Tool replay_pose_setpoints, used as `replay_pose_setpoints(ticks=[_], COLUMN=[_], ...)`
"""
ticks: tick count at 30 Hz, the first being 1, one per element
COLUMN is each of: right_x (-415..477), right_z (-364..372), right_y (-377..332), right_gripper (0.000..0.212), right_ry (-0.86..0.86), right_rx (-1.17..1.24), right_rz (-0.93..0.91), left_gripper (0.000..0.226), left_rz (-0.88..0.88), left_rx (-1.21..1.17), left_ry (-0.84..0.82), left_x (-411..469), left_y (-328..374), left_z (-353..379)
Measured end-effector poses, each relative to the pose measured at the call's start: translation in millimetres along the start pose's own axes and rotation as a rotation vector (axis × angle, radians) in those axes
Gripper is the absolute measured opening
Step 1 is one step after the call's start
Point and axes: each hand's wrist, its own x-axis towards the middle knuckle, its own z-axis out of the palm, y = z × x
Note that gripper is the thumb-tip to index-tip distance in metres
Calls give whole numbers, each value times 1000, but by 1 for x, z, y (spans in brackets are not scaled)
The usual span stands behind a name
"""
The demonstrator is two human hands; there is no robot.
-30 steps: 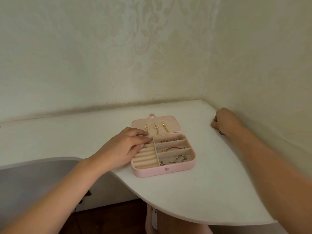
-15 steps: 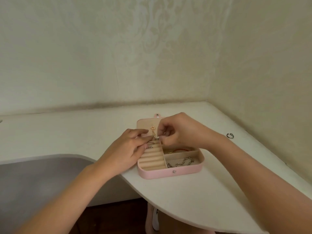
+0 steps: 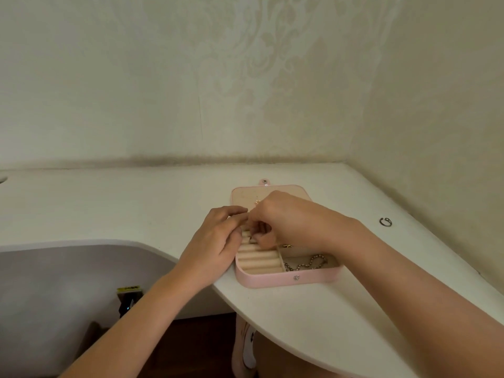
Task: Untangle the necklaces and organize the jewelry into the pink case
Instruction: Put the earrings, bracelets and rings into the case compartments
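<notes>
Pink case [image 3: 272, 281] lies under our fingers [image 3: 231, 212]; our right hand [image 3: 289, 216] pinches a small piece [image 3: 253, 237] just above the crosswise ring slots [image 3: 259, 259], while our left hand [image 3: 215, 241] rests alongside, its fingers loose.

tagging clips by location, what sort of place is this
Probably a room in a home, maybe a bedroom corner: a white curved desk fits into a corner of damask-patterned wallpaper, and a pink jewelry case lies open on it.
</notes>
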Motion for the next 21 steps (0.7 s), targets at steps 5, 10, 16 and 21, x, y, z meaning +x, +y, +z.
replay_pose_setpoints(ticks=[5,10,16,21], right_x=[7,0,-7,-9], right_z=[3,6,19,30], right_y=[-7,5,17,24], right_gripper=[19,19,6,8], right_ry=[-61,43,180,306], right_rx=[-214,-14,208,425], right_rz=[-31,-80,-88,-47], left_gripper=[60,61,58,23], left_rz=[-8,-6,8,48], left_rx=[16,-4,-31,-232], left_ry=[-16,-13,-4,50], left_x=[0,0,0,-2], left_y=[-2,-2,-4,0], left_z=[1,1,2,-5])
